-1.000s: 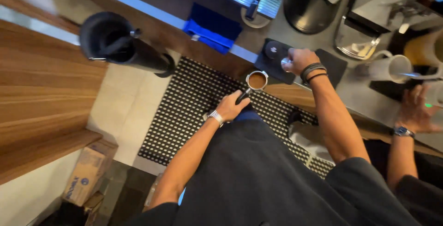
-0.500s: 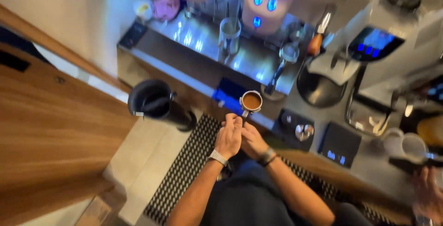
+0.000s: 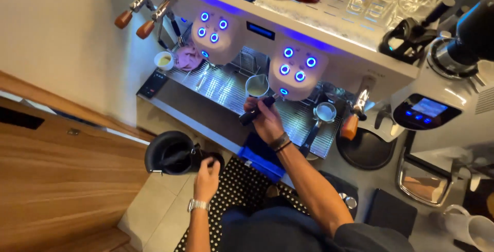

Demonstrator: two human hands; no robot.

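Note:
My right hand [image 3: 268,122] is closed around the black handle of a portafilter [image 3: 250,114], held up at the right group head [image 3: 296,72] of a steel espresso machine [image 3: 221,84] with blue-lit buttons. A small steel jug [image 3: 256,84] stands on the drip tray just behind the hand. My left hand [image 3: 207,176] hangs lower down, empty, fingers loosely curled, right beside a black round knock bin [image 3: 170,153]. A watch is on the left wrist and dark bands are on the right one.
A second portafilter [image 3: 324,113] rests on the drip tray at right. A grinder [image 3: 429,110] with a lit screen stands far right, with a black round mat [image 3: 368,150] below it. A blue cloth [image 3: 257,157] hangs off the counter edge. A small cup [image 3: 163,60] sits at the tray's left end.
My left hand let go of the portafilter and dropped beside the black bin. My right hand carried the portafilter up to the right group head. The view tilted up toward the machine.

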